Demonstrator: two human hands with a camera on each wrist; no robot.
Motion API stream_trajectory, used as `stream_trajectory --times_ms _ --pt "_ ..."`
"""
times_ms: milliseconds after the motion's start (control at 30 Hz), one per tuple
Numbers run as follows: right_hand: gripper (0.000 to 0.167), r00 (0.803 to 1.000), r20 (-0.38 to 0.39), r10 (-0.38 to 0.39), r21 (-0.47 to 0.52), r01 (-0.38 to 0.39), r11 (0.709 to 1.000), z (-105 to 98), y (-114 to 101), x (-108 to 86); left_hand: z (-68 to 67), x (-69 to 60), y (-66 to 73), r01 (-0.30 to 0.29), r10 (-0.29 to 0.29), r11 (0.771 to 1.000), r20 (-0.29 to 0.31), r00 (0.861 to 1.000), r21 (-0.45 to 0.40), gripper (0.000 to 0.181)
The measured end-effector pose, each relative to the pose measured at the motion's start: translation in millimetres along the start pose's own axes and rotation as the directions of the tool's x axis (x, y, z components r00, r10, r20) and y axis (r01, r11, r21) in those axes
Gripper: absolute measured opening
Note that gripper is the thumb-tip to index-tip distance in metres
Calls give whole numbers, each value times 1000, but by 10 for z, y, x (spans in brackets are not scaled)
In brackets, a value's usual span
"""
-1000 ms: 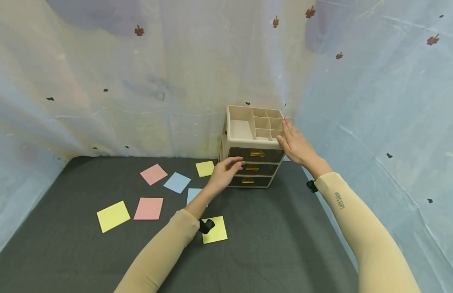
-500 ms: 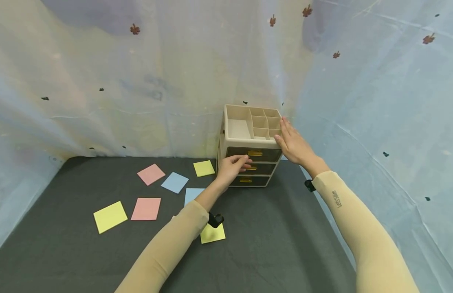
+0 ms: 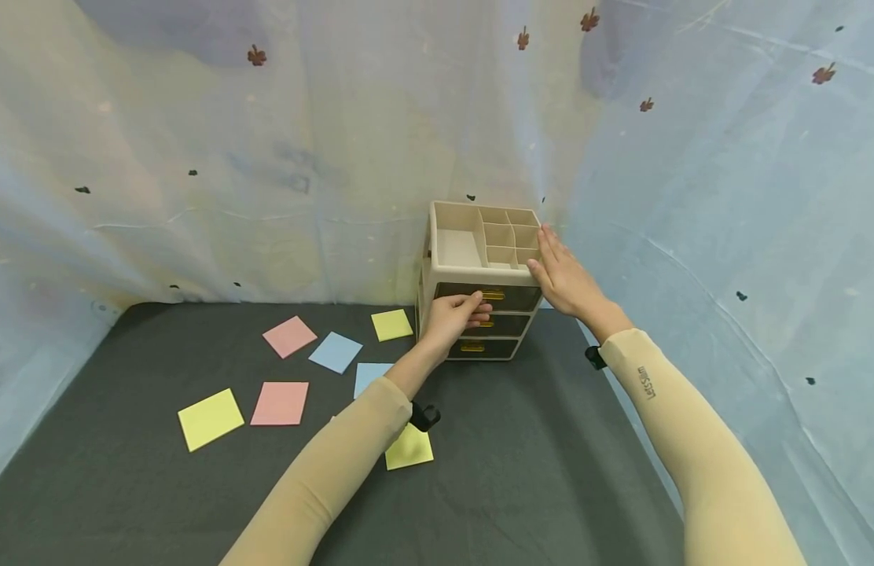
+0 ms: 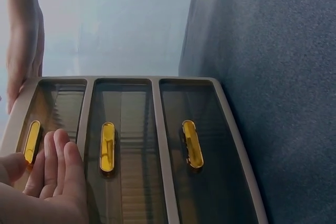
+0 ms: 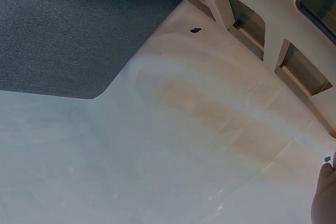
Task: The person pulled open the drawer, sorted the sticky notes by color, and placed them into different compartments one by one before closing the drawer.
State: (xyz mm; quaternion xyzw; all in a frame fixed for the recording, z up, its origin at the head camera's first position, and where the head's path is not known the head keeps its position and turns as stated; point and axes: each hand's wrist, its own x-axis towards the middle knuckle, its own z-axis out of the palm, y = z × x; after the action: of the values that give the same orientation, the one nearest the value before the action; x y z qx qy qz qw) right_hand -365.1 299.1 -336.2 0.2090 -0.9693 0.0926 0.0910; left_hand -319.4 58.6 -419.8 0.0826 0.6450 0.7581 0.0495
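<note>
A beige drawer unit [image 3: 479, 275] with three dark see-through drawers and a divided top tray stands at the back right of the table. My left hand [image 3: 447, 322] is in front of the top drawer [image 3: 518, 299], its thumb close to the lower end of the gold handle [image 4: 32, 139] in the left wrist view. The fingers lie loosely, and I cannot tell whether they touch the handle. With fairly straight fingers, my right hand [image 3: 567, 275] rests against the unit's upper right side. All drawers look closed.
Square paper pads lie left of the unit: pink [image 3: 280, 403], blue [image 3: 336, 352] and yellow [image 3: 211, 419]. Another yellow pad [image 3: 410, 450] is partly under my left forearm. A patterned cloth wall [image 3: 338, 157] surrounds the dark table [image 3: 536, 472].
My left hand has moved right along the drawer front, toward the top handle. My right hand stays against the unit's side. The head view has shifted slightly.
</note>
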Motion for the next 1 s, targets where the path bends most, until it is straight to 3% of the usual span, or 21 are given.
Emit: stream_trajectory --times_ms 367,1000 --pt "72 1000 -5 4 -8 -4 1000 15 2 13 26 3 71 65 -65 995 -3 998 -70 36" --pt "72 1000 7 16 -1 -16 1000 2 -11 2 42 -86 64 72 -71 993 8 997 -93 34"
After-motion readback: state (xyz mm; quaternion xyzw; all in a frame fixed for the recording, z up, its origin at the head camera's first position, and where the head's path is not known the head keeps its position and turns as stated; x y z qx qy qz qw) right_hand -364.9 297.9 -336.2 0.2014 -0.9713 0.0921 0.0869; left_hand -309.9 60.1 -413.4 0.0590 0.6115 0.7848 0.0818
